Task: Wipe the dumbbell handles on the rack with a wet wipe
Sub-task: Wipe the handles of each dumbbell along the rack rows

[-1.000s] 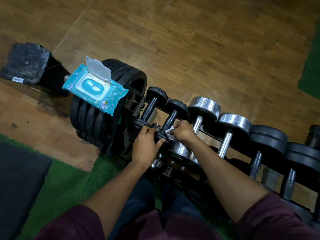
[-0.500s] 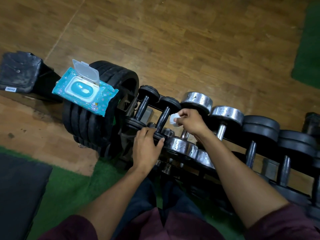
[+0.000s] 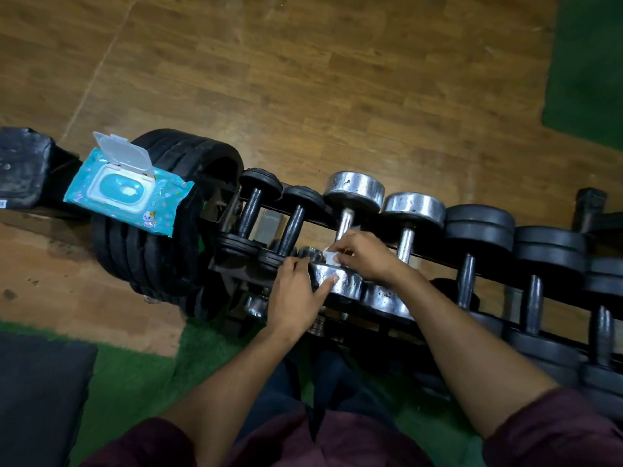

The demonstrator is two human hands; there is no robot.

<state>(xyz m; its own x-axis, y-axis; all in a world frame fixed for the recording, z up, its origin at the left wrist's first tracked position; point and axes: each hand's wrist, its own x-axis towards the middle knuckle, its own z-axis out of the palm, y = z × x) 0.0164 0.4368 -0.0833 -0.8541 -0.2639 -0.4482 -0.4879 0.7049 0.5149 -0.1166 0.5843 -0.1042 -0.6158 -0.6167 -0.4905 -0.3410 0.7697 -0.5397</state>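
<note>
The right hand point(image 3: 365, 256) is pinching a small white wet wipe point(image 3: 331, 257) against the shiny handle of the first silver dumbbell point(image 3: 352, 190), low down near its front end. The left hand point(image 3: 295, 294) is lying with fingers spread on the front heads of the dumbbells, touching them but gripping nothing. The wipe is looking tiny, so it could be slipping out or missing parts of the handle. A finger could be getting squeezed between the heavy heads if one is rolling on the rack point(image 3: 435, 259). The right hand is hiding most of that handle. The open wipe pack point(image 3: 129, 192) is sitting on the black plates point(image 3: 161, 264) and might be sliding off.
</note>
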